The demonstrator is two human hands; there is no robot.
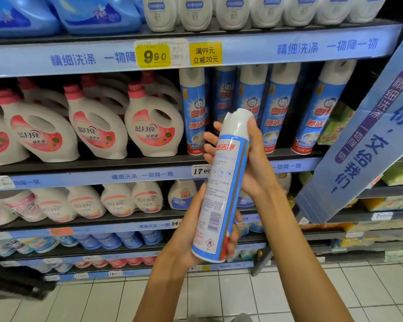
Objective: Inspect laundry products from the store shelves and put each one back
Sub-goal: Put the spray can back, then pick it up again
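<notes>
We hold a spray can (221,182) tilted in front of the shelves (149,166), its back label turned toward us. Our left hand (184,238) cups the base, fingers curled round it; our right hand (249,159) grips the upper body below the white cap, fingers (209,138) wrapped round the far side. We judge the inspecting of this can is in progress and the return is left: a gap shows in the row of matching cans (275,108) behind. The detergent jugs (154,129) stand shelved.
</notes>
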